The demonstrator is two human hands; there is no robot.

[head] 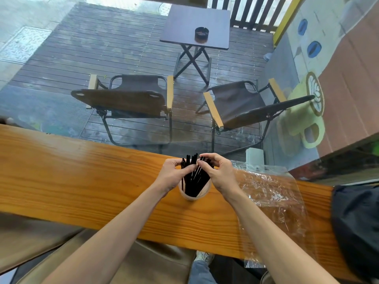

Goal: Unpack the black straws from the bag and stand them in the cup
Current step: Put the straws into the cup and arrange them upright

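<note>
The black straws [194, 177] stand bunched in the cup [202, 194], their lower ends gathered inside it and their upper ends fanning outward above the rim, some leaning left and some right. They are thin, straight and glossy. The cup is a pale, light-brown round cup standing upright on the worktop [82, 171], near its far edge. The bag [272, 193] is clear crinkled plastic, lying flat and slack on the worktop just right of the cup, reaching from the far edge past the near edge, with no straws visible inside.

Left hand [171, 174] and right hand [220, 173] pinching black straws [194, 181] standing in cup [202, 194] on table [82, 171], bag [272, 193] beside.
</note>
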